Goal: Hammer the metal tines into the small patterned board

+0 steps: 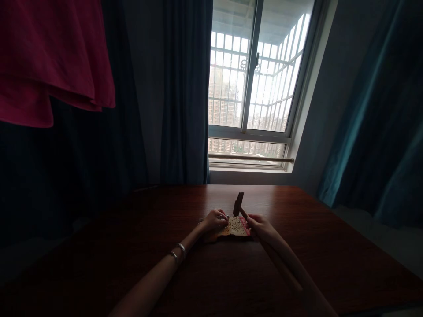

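Observation:
My right hand (259,226) is closed around the handle of a small hammer (238,204), whose head points up and slightly to the left. Beneath the hammer, flat on the table, lies a patterned piece (237,226) with yellow, speckled cream and pink sections and a dark, uneven front edge. At its left part rests my left hand (213,220), fingers bent and pressed together. Something small with a red and white pattern shows at those fingertips, too small to name. Two bracelets (178,252) circle my left wrist.
The dark reddish-brown table (158,273) reaches back to the wall under a barred window (228,88). Blue curtains (187,97) hang on both sides of the window. A pink cloth (59,57) hangs at the upper left.

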`<state>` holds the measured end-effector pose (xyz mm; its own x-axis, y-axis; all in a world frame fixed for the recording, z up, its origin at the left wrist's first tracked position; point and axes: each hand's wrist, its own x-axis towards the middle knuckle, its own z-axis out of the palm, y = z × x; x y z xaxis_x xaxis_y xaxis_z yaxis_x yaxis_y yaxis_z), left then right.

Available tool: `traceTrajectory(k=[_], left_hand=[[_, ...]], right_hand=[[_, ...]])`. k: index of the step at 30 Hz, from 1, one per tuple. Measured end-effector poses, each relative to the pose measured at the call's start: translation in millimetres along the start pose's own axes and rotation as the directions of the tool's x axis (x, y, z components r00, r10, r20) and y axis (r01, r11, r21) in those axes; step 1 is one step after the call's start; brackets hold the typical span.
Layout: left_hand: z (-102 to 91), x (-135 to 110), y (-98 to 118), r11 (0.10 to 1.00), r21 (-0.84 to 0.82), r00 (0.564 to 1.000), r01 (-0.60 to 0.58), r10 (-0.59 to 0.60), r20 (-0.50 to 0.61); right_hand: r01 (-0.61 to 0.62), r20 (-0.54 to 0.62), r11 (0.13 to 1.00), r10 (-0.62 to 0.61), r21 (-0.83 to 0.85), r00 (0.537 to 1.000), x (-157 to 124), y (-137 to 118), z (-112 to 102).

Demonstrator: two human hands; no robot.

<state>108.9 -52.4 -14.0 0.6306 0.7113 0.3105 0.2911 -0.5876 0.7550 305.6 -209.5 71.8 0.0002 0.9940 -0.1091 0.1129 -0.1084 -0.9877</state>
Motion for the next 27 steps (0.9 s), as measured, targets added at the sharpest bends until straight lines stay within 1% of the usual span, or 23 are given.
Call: traceTrajectory(k=[3,6,13,18,22,27], left_hand=[[0.5,-0.1,-1.3,1.000,-0.007,1.000,-0.002,0.002,0.000],[0.8,0.1,-1.8,1.000,-0.005,1.000,-0.005,0.005,0.001],[2.4,0.4,-2.2,1.000,-0.015,1.000,0.026,-0.026,-0.007],[2.6,1.1,-5.1,1.000,-0.014,1.000,0.007,-0.007,-0.008],[3.0,2.5,-8.4,1.000,-0.014,1.000,-0.008,0.008,-0.005],[3.5,2.8,-9.8,0.999,-0.033,1.000,0.005,-0.005,-0.009]], right_hand=[[0.036,0.013,0.999,-0.036,-0.012,0.999,7.3,1.0,10.7],[0.074,0.021,0.996,-0.073,-0.041,0.997,12.7,1.3,15.8],[0.095,0.014,0.990,-0.094,-0.106,0.995,15.7,6.2,19.8],[0.160,-0.021,0.983,-0.162,-0.087,0.986,14.6,11.0,22.7],[0.157,-0.002,0.982,-0.158,-0.106,0.987,14.4,13.4,25.4],[0.169,-0.033,0.980,-0.174,-0.109,0.984,14.6,13.3,26.9]])
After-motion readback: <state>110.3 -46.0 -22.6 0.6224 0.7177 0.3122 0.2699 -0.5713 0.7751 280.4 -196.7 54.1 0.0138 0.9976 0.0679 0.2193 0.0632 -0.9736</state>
